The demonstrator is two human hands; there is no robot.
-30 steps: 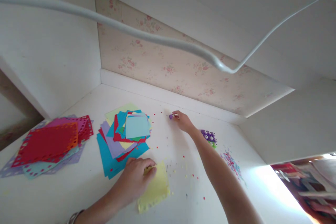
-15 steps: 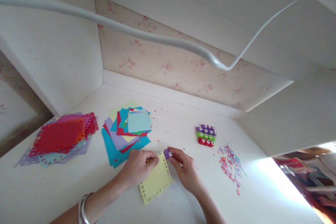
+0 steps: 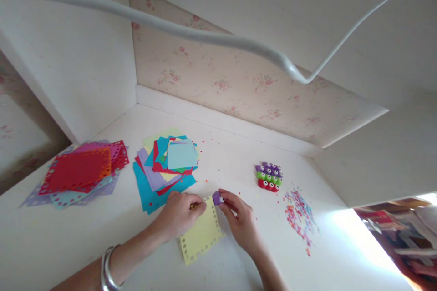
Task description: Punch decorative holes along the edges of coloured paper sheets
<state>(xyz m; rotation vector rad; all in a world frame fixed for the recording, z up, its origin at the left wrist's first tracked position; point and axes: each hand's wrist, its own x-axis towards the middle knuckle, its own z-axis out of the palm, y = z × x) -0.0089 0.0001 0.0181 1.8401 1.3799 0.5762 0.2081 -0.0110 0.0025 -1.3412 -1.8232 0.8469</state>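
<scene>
A pale yellow sheet of paper point(image 3: 202, 235) with small shapes cut out along its edges lies tilted on the white tabletop. My left hand point(image 3: 182, 213) is closed on its upper left edge, thumb on top. Something small and gold-coloured point(image 3: 194, 206) shows at those fingers; I cannot tell whether it is a ring. Between thumb and fingers, my right hand point(image 3: 241, 218) grips a small purple paper punch point(image 3: 217, 198) with a white round button. The punch sits at the sheet's upper right corner.
Left lies a pile of punched coloured sheets point(image 3: 78, 170), and nearer the middle a stack of coloured paper point(image 3: 182, 155). Several purple, green and red punches point(image 3: 269, 176) stand in rows at right, beside scattered paper confetti point(image 3: 300, 211). A white curved bar point(image 3: 205, 36) crosses above.
The whole view has shifted slightly. Both hands, the sheet and the purple punch keep nearly the same positions relative to each other.
</scene>
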